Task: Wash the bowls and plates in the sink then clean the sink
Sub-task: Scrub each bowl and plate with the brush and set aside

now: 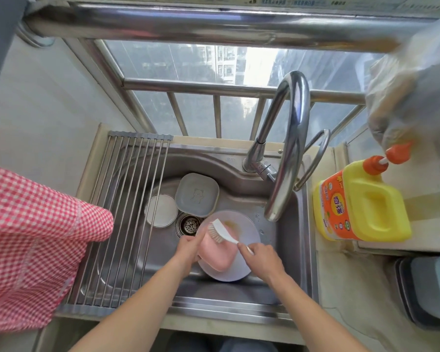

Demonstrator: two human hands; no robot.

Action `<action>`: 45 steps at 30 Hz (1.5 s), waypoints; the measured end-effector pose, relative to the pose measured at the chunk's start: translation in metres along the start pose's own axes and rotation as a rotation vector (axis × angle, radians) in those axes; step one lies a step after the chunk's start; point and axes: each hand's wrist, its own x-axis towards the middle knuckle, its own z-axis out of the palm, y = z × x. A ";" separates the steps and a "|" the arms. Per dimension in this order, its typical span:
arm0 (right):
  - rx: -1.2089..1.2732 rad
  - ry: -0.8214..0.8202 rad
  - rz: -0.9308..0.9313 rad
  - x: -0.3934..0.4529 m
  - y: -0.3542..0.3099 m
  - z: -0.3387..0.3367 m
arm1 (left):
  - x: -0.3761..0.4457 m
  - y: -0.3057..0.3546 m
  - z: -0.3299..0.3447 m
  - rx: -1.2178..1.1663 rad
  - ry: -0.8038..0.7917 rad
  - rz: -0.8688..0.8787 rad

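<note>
Left hand (188,246): grips pink bowl (215,252) by its rim.
Right hand (261,259): grasps brush (222,233) handle.
Bowl: likely light, wet, slippery.

yellow detergent jug (363,201), checked cloth (36,247), drying rack (127,219)

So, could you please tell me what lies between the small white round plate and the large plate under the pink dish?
In the head view, the sink's drain strainer sits between the white round plate and the large plate.
</note>
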 end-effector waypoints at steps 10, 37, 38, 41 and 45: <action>0.065 -0.031 0.013 0.017 0.009 -0.014 | 0.016 0.015 -0.013 0.662 -0.198 0.087; 0.165 -0.054 0.128 0.014 0.006 -0.014 | 0.013 -0.010 -0.024 0.504 -0.140 0.277; 0.158 -0.049 0.137 0.015 0.007 -0.014 | 0.013 -0.009 -0.023 0.494 -0.139 0.280; 0.224 -0.081 0.045 0.014 -0.001 -0.014 | 0.011 -0.008 -0.019 0.437 -0.150 0.269; 0.190 -0.058 0.088 0.016 -0.001 -0.013 | 0.008 -0.007 -0.016 0.415 -0.150 0.258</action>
